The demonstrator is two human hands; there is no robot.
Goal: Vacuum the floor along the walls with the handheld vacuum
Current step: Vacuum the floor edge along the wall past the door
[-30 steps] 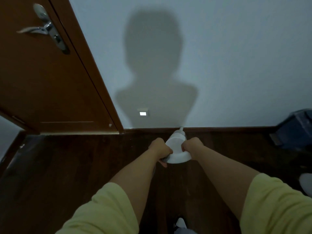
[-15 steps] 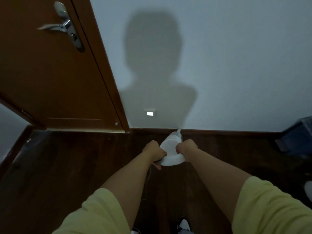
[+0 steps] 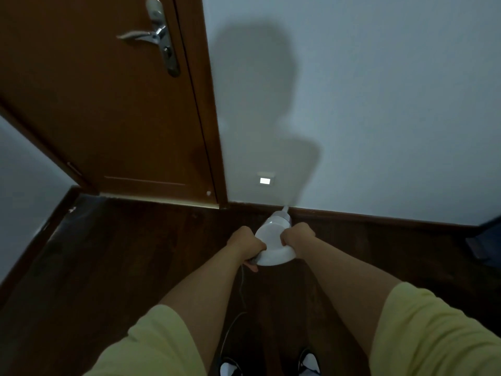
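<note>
since a second ago your view has swung left: the door and its handle now sit nearer the middle, the dark blue thing at the right has slid almost out of view, and your grip on the vacuum looks unchanged.

nearest you, two yellow sleeves (image 3: 151, 346) frame the bottom of the view, with the toes of your shoes (image 3: 309, 362) showing between them on the dark wood floor (image 3: 95, 267). a thin cord (image 3: 233, 327) trails back from the vacuum toward your feet.

further out, your left hand (image 3: 245, 244) is curled round the left rear of the handheld vacuum (image 3: 273, 244), fingers wrapped under its rim, one fingertip showing below. your right hand (image 3: 298, 236) grips the right side, fingers bent over the white body. the vacuum sits squarely between your two fists, its round white back facing you and its narrow nozzle (image 3: 285, 210) pointing away, the tip at the baseboard (image 3: 379, 217) where floor meets wall; in this dim light you cannot tell whether it actually touches.

beyond that, the pale wall (image 3: 379, 104) carries your shadow and a small lit rectangle (image 3: 265, 181) low down, just left of the nozzle. the brown door (image 3: 95, 118) stands left of it, with a metal lever handle (image 3: 151, 36). at the far right edge sits a dark blue object (image 3: 488, 240), possibly a bin; its contents are not visible.
</note>
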